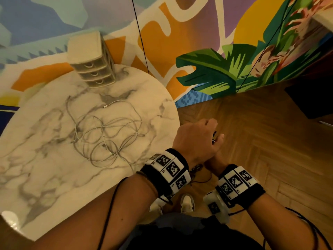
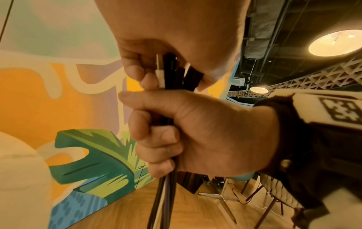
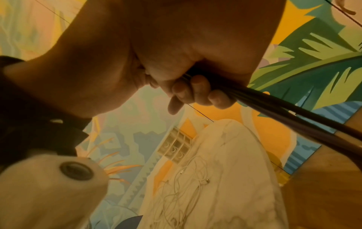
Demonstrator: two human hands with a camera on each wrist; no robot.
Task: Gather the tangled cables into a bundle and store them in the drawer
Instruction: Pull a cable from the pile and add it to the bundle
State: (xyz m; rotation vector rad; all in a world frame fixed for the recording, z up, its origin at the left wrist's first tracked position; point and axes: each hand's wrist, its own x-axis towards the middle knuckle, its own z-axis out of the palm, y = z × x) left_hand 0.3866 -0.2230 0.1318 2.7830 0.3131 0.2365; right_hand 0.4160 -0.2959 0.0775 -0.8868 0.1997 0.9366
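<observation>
A tangle of white cables [image 1: 108, 130] lies loose in the middle of the round marble table [image 1: 45, 168], also seen in the right wrist view [image 3: 186, 186]. At the table's far edge stands a beige three-drawer unit [image 1: 93, 69], drawers closed. Both hands hover off the table's right edge, over the floor. My right hand [image 2: 176, 131] is fisted round a bunch of dark cables [image 2: 166, 193] that hang down. My left hand [image 1: 196, 138] sits on top and pinches the bunch's plug ends [image 2: 170, 72]. In the head view the right hand [image 1: 214, 159] is mostly hidden under the left.
A painted mural wall [image 1: 207, 74] runs behind the table. Wooden herringbone floor [image 1: 261, 141] spreads to the right, with a dark box [image 1: 313, 98] at the far right. My shoes [image 1: 187, 202] stand by the table's edge. Chair legs [image 2: 225, 195] show in the left wrist view.
</observation>
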